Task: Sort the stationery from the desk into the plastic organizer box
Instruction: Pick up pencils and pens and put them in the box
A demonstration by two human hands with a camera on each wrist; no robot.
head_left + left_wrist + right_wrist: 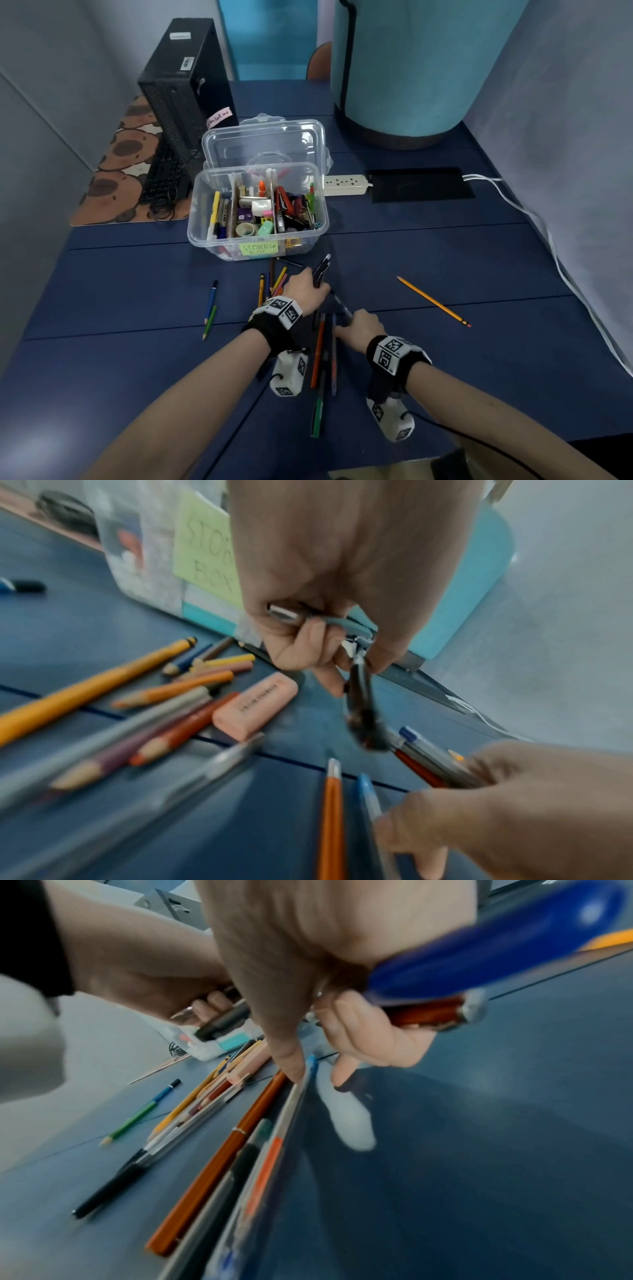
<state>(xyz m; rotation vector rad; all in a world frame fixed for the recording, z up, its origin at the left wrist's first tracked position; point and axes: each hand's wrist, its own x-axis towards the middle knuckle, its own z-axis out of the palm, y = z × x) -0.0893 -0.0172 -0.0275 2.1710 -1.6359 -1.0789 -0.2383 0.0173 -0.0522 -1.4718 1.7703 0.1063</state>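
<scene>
Blue counter (445,260), head view: left hand (305,287) clenched on dark pens (322,269) just before clear organizer box (257,212), labelled "STORAGE BOX"; right hand (359,329) grasping pens near it. Left wrist view: pink eraser (255,704), print unreadable. Right wrist view: blue pen (479,953) gripped, index finger on loose pens (260,1150). Could slip, too many held together.

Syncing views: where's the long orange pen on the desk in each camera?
Head: long orange pen, low centre, between the wrists.
Left wrist: bottom centre, beside a blue pen.
Right wrist: lower centre-left, running diagonally.
Shared landmark: clear plastic organizer box with green label, beyond the pencil pile.
</scene>
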